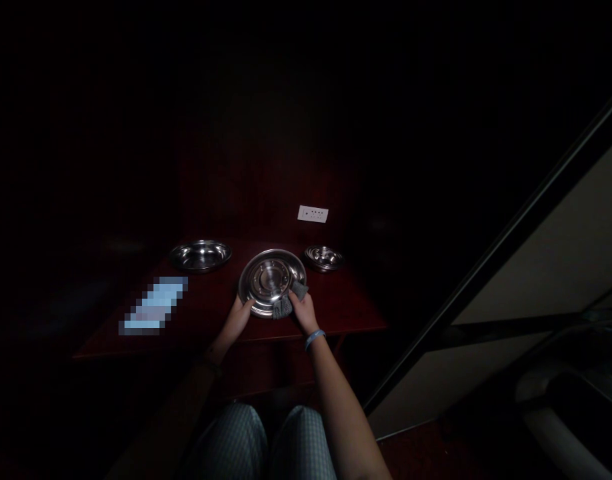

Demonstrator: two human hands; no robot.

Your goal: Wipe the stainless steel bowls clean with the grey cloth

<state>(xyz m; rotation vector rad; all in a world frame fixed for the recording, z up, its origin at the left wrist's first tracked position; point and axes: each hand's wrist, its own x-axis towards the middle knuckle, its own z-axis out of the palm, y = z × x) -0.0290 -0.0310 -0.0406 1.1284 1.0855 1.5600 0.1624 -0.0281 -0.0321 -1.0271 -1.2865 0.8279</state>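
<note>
A round steel plate [271,277] is tilted up toward me near the front edge of a dark red table [346,310]. My left hand [239,315] grips the plate's lower left rim. At the plate's lower right rim, my right hand [302,312] presses a grey cloth [286,303] against the metal, fingers closed on the cloth. A light blue band circles my right wrist.
A second steel plate [200,255] lies flat at the left rear, and a small steel bowl [325,258] sits at the right rear. A white socket panel [313,214] is on the wall behind. A blurred pale rectangle [153,305] lies on the table's left. The surroundings are very dark.
</note>
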